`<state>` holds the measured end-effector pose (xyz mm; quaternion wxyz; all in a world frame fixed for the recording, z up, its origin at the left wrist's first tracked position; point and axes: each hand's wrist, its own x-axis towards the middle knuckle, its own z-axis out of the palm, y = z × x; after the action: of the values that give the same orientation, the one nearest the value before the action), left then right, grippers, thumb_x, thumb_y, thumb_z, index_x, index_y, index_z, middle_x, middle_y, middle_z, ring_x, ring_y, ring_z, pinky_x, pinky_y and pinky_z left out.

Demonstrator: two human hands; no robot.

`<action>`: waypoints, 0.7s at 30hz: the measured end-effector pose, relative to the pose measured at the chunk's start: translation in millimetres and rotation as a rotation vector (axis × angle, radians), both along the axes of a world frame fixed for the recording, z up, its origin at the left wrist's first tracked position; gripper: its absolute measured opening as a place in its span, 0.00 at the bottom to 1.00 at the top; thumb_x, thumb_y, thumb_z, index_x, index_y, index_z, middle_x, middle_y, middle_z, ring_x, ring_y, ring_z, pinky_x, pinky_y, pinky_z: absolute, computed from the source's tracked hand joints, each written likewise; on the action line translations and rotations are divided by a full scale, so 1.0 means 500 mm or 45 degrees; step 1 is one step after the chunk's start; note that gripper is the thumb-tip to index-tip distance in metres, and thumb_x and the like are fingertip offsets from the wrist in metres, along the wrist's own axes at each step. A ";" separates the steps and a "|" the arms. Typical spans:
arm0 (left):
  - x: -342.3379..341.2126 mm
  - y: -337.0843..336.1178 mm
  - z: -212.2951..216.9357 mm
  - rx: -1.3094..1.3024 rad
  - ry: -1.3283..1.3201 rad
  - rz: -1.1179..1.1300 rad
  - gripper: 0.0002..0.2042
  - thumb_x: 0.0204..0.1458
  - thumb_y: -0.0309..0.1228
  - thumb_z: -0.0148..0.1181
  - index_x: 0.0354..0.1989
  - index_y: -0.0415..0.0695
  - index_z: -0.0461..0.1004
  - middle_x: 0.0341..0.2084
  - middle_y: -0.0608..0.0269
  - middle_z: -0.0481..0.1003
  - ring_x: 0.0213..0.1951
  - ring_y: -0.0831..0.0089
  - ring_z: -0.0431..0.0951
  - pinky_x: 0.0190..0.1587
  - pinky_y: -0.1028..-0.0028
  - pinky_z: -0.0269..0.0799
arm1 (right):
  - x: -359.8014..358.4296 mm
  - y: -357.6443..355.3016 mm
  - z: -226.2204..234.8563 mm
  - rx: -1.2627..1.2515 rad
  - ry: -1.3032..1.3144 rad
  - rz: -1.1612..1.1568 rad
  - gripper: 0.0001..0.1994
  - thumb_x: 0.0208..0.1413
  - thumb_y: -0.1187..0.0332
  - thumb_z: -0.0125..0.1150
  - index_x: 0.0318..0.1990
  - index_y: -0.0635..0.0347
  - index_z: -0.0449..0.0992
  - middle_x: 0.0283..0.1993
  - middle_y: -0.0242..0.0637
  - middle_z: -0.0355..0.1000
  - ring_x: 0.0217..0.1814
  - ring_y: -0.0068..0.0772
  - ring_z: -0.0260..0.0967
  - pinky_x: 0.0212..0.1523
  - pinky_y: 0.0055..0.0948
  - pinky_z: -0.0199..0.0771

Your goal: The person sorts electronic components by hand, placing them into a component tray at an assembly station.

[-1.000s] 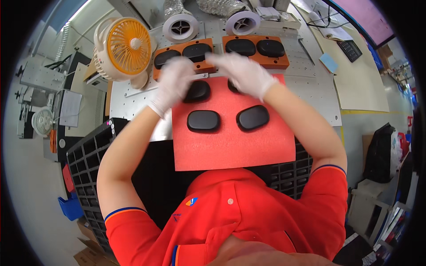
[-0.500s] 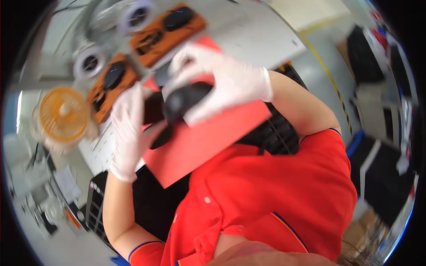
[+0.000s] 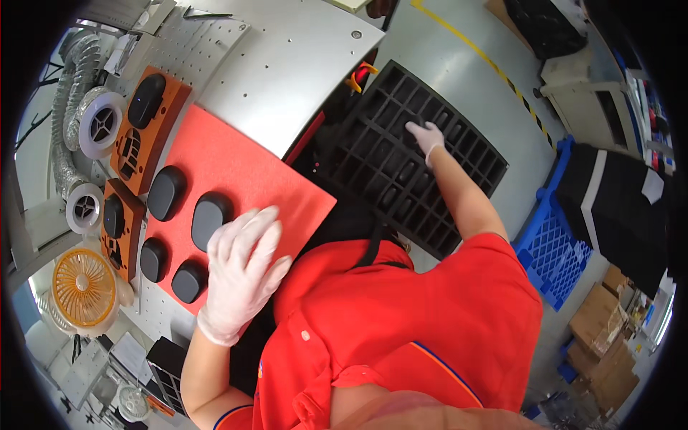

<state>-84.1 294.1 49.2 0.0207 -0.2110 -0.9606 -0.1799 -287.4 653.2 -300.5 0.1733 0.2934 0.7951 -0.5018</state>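
My left hand (image 3: 242,269), in a white glove, hovers at the near edge of a red mat (image 3: 276,183) with its fingers stretched out and nothing held. Several black rounded oval pieces lie on the mat: a large one (image 3: 212,217) by my fingertips, another large one (image 3: 167,193) farther left, and smaller ones (image 3: 190,280) nearer me. Off to the right, my right hand (image 3: 428,136), also gloved, reaches over a black tray with many compartments (image 3: 469,154). Its thumb and fingers are apart, and nothing shows in them. Dark pieces sit in some compartments.
Two orange fixtures (image 3: 161,118) with black oval pieces stand left of the mat, beside round white duct ends (image 3: 100,123). A yellow fan (image 3: 82,283) is at the left. Beyond the mat extends a metal tabletop (image 3: 279,64). A blue crate (image 3: 555,261) stands on the right.
Both hands were together over the mat with black pieces between them. Those pieces now lie on the mat; my right hand has swung right to the tray. The view has turned.
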 end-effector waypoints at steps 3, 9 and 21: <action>0.046 -0.021 0.006 -0.060 -0.084 0.227 0.31 0.40 0.28 0.67 0.57 0.40 0.65 0.55 0.57 0.69 0.54 0.57 0.69 0.55 0.61 0.62 | -0.135 -0.043 0.023 0.671 -0.271 0.046 0.34 0.47 0.43 0.60 0.63 0.43 0.66 0.68 0.50 0.53 0.65 0.47 0.58 0.60 0.41 0.66; 0.101 -0.057 0.020 -0.040 -0.273 0.543 0.32 0.41 0.22 0.65 0.60 0.40 0.65 0.55 0.54 0.70 0.55 0.56 0.69 0.57 0.61 0.63 | -0.178 -0.082 -0.195 1.150 -0.260 0.104 0.46 0.49 0.27 0.44 0.72 0.38 0.44 0.74 0.54 0.37 0.73 0.55 0.44 0.67 0.49 0.52; 0.172 -0.330 -0.061 -0.126 -0.107 1.164 0.25 0.59 0.42 0.52 0.62 0.46 0.62 0.57 0.42 0.63 0.58 0.47 0.64 0.60 0.60 0.61 | -0.171 -0.039 -0.061 0.685 0.932 0.251 0.23 0.55 0.64 0.48 0.58 0.61 0.70 0.60 0.47 0.66 0.63 0.47 0.62 0.62 0.41 0.61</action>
<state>2.0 129.2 18.8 0.0489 0.2411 -0.9625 -0.1147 -372.9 633.9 -331.1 -0.1540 0.0546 0.9299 -0.3295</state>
